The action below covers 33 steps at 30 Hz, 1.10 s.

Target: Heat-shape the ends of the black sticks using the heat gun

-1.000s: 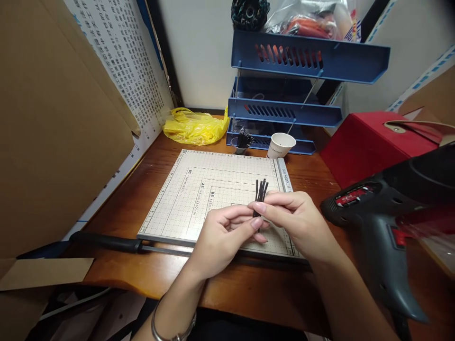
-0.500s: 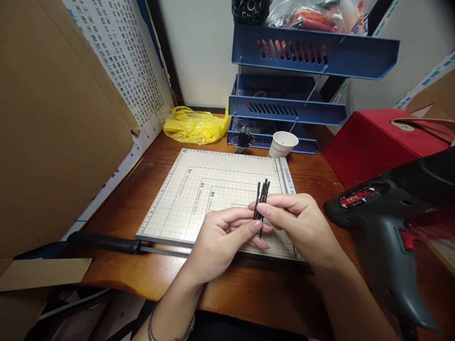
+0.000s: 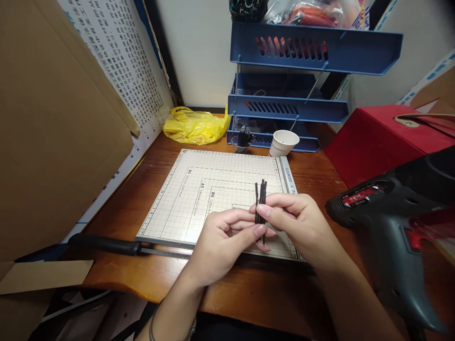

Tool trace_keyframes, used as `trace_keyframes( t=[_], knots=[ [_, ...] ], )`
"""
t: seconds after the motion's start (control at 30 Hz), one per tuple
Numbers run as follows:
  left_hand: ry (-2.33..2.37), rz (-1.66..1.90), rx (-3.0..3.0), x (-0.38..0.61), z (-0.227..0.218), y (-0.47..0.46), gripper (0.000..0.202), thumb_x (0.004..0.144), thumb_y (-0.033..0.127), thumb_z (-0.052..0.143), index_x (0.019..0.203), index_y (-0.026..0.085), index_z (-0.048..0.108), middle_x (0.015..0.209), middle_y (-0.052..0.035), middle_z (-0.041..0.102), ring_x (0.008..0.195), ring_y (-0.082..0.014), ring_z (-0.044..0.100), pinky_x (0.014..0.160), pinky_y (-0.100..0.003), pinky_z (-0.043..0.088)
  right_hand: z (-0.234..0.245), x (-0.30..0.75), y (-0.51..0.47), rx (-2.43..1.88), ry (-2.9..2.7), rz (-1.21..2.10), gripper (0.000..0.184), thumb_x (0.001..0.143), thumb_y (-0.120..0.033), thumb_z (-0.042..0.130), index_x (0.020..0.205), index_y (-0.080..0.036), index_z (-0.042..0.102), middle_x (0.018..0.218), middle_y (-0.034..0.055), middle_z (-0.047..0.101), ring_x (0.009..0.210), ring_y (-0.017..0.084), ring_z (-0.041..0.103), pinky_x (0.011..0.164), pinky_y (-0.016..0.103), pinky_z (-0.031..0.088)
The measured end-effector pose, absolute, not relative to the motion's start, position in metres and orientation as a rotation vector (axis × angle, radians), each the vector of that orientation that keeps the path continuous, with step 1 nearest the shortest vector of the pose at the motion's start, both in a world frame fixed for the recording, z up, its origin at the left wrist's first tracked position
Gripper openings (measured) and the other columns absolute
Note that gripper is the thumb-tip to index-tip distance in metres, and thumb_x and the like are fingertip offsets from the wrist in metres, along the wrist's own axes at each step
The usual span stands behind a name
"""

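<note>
Both hands hold one small bundle of thin black strips, standing nearly upright above the paper cutter. My left hand pinches the lower part between thumb and fingers. Higher up, my right hand closes its thumb and forefinger on the same bundle. One strip at the left stands slightly apart from the others at the top. Fingers partly hide the middle of the bundle. What the strips are made of is too fine to tell.
Behind the cutter stand a small clear cup of black strips and a white paper cup. A yellow plastic bag and blue tray rack are farther back. A power tool and red box occupy the right. The cutter's black handle juts left.
The bundle has straightened from a slight tilt to nearly upright, and its lower end shows a little lower. Both hands keep their hold, with small finger shifts.
</note>
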<state>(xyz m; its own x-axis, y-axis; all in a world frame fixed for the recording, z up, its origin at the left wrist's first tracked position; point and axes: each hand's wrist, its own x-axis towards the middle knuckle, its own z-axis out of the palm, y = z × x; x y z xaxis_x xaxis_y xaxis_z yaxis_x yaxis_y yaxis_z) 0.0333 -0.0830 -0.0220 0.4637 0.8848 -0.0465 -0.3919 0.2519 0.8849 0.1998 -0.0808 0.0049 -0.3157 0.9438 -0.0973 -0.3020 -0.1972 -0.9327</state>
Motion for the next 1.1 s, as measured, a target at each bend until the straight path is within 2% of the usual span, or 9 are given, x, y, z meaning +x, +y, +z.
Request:
trace_keyframes(
  t=[0.2, 0.37, 0.53, 0.83, 1.1],
  knots=[
    [0.631, 0.988, 1.017, 0.033, -0.021, -0.083, 0.012, 0.089, 0.017, 0.081, 0.101, 0.017, 0.084, 0.085, -0.0044, 0.083, 0.071, -0.0118, 0.077, 0.073, -0.017, 0.062, 0.002, 0.201, -0.081, -0.914, -1.204, 1.578, 0.013, 0.079, -0.025, 0.085, 0.074, -0.017, 0.077, 0.059, -0.0003, 0.065, 0.051, 0.009, 0.060, 0.050, 0.017, 0.048],
    [0.660, 1.016, 1.100, 0.033, -0.018, -0.084, 0.004, 0.088, 0.020, 0.082, 0.090, 0.019, 0.086, 0.083, -0.0037, 0.082, 0.073, -0.0114, 0.076, 0.075, -0.015, 0.059, 0.002, 0.206, -0.081, -1.027, -1.414, 1.329, 0.028, 0.079, -0.032, 0.086, 0.062, -0.016, 0.071, 0.054, 0.0010, 0.061, 0.051, 0.011, 0.058, 0.048, 0.019, 0.044],
    [0.664, 1.001, 1.140, 0.032, -0.018, -0.084, 0.007, 0.089, 0.026, 0.083, 0.093, 0.022, 0.087, 0.079, -0.0029, 0.082, 0.073, -0.0113, 0.075, 0.075, -0.015, 0.058, 0.001, 0.210, -0.080, -0.995, -1.517, 1.265, 0.032, 0.083, -0.032, 0.083, 0.058, -0.017, 0.070, 0.058, 0.0017, 0.064, 0.055, 0.011, 0.058, 0.051, 0.021, 0.045],
    [0.678, 1.000, 1.109, 0.034, -0.019, -0.083, 0.011, 0.083, 0.029, 0.088, 0.086, 0.019, 0.086, 0.076, -0.0042, 0.080, 0.070, -0.0121, 0.073, 0.073, -0.017, 0.059, -0.003, 0.212, -0.079, -0.935, -1.551, 1.320, 0.027, 0.088, -0.033, 0.079, 0.068, -0.016, 0.074, 0.063, 0.0029, 0.067, 0.059, 0.013, 0.063, 0.056, 0.023, 0.049],
    [0.702, 1.017, 0.999, 0.034, -0.020, -0.084, 0.009, 0.080, 0.020, 0.089, 0.085, 0.016, 0.084, 0.075, -0.0039, 0.081, 0.067, -0.0123, 0.074, 0.069, -0.019, 0.061, -0.003, 0.211, -0.081, -0.945, -1.456, 1.481, 0.028, 0.088, -0.036, 0.077, 0.069, -0.015, 0.072, 0.066, 0.0035, 0.066, 0.061, 0.013, 0.062, 0.058, 0.024, 0.051]
  ],
)
